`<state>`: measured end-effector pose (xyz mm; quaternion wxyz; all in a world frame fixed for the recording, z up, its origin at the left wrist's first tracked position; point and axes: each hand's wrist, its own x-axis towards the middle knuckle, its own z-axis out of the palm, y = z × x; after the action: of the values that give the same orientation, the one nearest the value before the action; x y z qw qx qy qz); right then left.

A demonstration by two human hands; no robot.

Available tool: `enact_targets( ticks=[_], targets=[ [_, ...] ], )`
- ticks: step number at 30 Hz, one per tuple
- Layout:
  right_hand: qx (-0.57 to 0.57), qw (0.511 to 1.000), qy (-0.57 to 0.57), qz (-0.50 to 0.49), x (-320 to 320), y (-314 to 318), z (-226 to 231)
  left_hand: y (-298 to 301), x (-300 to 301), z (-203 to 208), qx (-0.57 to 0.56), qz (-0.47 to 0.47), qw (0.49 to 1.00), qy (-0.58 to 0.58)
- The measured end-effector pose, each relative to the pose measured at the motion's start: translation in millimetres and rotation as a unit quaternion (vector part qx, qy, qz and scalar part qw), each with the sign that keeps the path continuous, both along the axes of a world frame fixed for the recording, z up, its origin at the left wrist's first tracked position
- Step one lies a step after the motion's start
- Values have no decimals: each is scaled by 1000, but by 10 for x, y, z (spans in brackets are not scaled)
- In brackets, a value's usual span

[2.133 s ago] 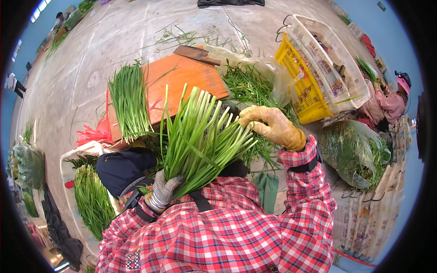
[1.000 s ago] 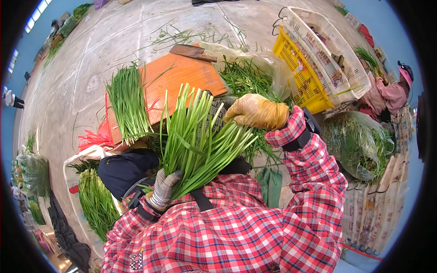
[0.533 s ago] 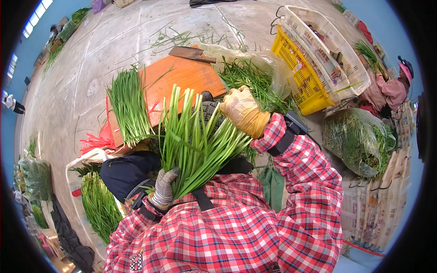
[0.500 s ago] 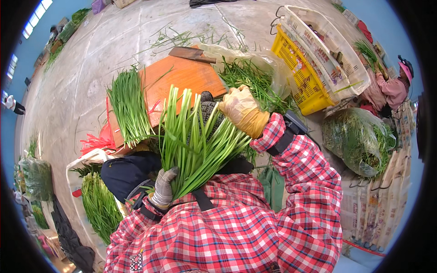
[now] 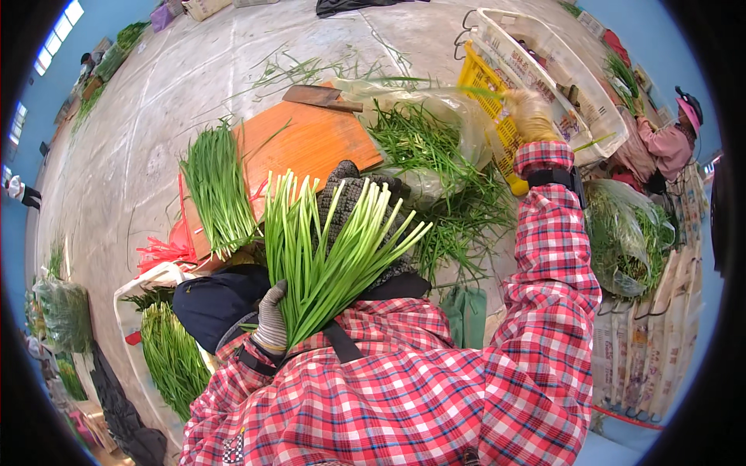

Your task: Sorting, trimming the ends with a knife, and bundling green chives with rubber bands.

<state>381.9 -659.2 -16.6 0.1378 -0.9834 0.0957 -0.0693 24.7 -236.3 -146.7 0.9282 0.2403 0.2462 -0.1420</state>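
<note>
My left hand point(image 5: 272, 320), in a grey striped glove, is closed around a fanned bunch of garlic chives point(image 5: 330, 256) over my lap, pale cut ends pointing up and away. My right hand point(image 5: 532, 116), in a tan glove, is stretched out beside the yellow crate point(image 5: 483, 76). Motion smears its fingers, and a blurred green streak runs leftward from it. Left of the orange board point(image 5: 303, 144) a neat bundle of chives point(image 5: 217, 186) lies against its edge. A cleaver point(image 5: 320, 97) rests at the board's far side.
Loose chives point(image 5: 435, 147) spill from a clear plastic bag right of the board. White crates point(image 5: 594, 116) stand beyond the yellow one. A filled bag point(image 5: 625, 237) sits at right, near a person in pink point(image 5: 672, 144). At my left is a white crate of chives point(image 5: 167, 349).
My right hand has swung away from the bunch, outward to the right toward the yellow crate. The left hand keeps its hold, and the bunch's tips now sit a little lower.
</note>
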Motion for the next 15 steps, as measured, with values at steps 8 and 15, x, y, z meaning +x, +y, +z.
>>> enact_targets(
  ticks=[8, 15],
  targets=[
    [376, 817, 198, 389, -1290, 1283, -522, -66, -32, 81, 20, 1, 999, -32],
    [483, 817, 27, 312, -1145, 1345, -322, -131, -48, 216, 212, -21, 973, -91]
  ],
)
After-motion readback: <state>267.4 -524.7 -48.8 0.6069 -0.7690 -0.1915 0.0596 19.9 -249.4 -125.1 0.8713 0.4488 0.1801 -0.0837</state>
